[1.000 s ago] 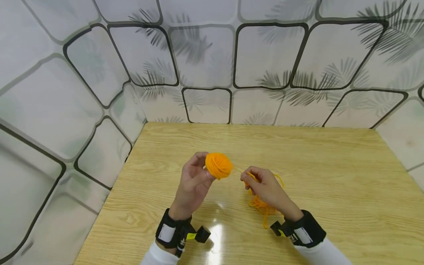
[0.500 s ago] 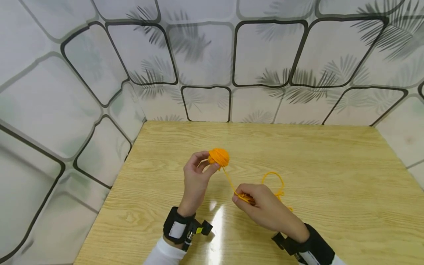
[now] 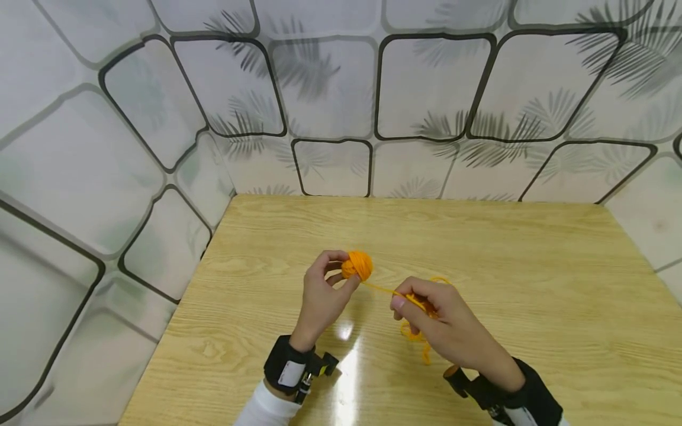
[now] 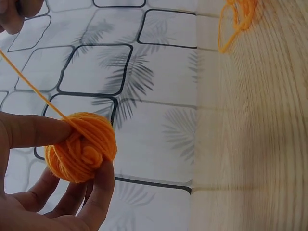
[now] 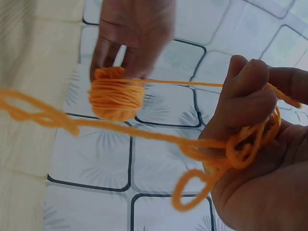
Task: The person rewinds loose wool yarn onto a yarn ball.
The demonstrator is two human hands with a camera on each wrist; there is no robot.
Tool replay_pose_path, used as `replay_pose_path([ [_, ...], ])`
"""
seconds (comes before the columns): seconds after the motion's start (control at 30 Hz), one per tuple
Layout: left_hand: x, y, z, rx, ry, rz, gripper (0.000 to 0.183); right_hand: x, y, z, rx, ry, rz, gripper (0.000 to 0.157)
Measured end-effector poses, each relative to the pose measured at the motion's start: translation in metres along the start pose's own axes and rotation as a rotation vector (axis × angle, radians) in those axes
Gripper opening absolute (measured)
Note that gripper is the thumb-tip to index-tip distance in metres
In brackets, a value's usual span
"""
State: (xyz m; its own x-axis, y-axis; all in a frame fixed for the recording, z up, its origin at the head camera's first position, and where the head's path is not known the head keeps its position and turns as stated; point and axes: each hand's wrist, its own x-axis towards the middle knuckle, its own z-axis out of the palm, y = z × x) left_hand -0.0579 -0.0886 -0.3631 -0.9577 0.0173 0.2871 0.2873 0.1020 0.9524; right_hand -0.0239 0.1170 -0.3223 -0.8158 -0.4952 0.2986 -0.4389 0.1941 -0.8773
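Observation:
A ball of orange yarn (image 3: 360, 265) is held above the table by my left hand (image 3: 326, 296), pinched between thumb and fingertips. In the left wrist view the wound strands of the yarn ball (image 4: 82, 149) show clearly. One taut strand (image 3: 379, 287) runs from it to my right hand (image 3: 447, 322), whose thumb and fingers pinch it. Loose loops of yarn (image 5: 245, 144) are bunched inside the right palm, and some hang below it. In the right wrist view a length of loose yarn (image 5: 130, 131) trails off to the left.
The wooden table (image 3: 506, 254) spreads beneath both hands. A patterned wall covering (image 3: 330, 89) rises behind it and along the left side. Each wrist wears a black strap (image 3: 288, 364) with a small camera.
The right hand dropped toward the person, then moved back up and right. The left hand shifted slightly right and turned the ball. The strand swung from steep to nearly level.

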Motion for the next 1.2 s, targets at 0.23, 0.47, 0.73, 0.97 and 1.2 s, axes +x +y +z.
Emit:
replay_pose_path([
  [0.23, -0.003, -0.015, 0.001, 0.097, -0.124, 0.014, 0.031, 0.008, -0.012, -0.020, 0.102, 0.108, -0.038, 0.014],
  [0.47, -0.008, -0.027, -0.001, 0.123, -0.402, 0.003, 0.030, 0.026, -0.015, -0.038, 0.245, 0.231, -0.049, 0.017],
  [0.73, -0.011, -0.024, -0.002, 0.010, -0.648, 0.013, 0.028, 0.044, 0.002, -0.046, 0.433, 0.294, 0.019, 0.029],
  [0.97, -0.012, -0.015, -0.004, -0.183, -0.778, 0.052, 0.031, 0.054, 0.036, -0.043, 0.466, 0.391, 0.179, 0.041],
  [1.2, -0.012, -0.006, -0.006, -0.399, -0.779, 0.113, 0.034, 0.050, 0.075, -0.035, 0.405, 0.337, 0.340, 0.044],
])
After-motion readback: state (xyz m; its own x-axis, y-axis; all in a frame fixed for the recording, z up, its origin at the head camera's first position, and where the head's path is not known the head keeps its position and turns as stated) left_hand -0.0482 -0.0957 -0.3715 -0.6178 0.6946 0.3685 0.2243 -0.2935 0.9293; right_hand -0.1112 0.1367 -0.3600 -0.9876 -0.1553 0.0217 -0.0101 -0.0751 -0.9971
